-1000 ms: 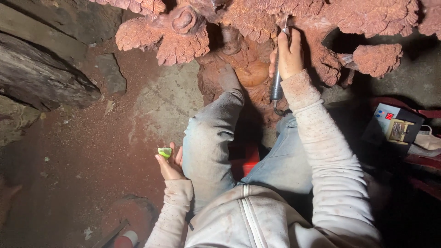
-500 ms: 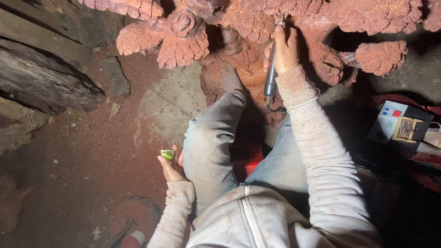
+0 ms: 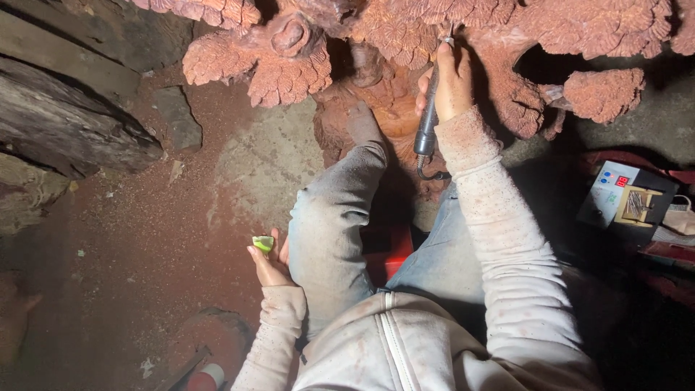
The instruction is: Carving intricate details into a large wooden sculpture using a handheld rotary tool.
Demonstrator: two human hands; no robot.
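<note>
Right hand [image 3: 452, 83] is gripping a dark rotary carving tool [image 3: 427, 119], tip touching the reddish carved wood sculpture [image 3: 405, 36]. Left hand [image 3: 268, 261] is holding a small green piece [image 3: 263, 243] beside the left knee. A control box [image 3: 628, 194] is sitting at right; dark logs [image 3: 72, 123] are lying at left on the dusty floor [image 3: 130, 261].

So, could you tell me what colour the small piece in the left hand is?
Light green piece, seen in the head view.

Dust-stained pale zip jacket, knit cuffs, faded grey jeans.
</note>
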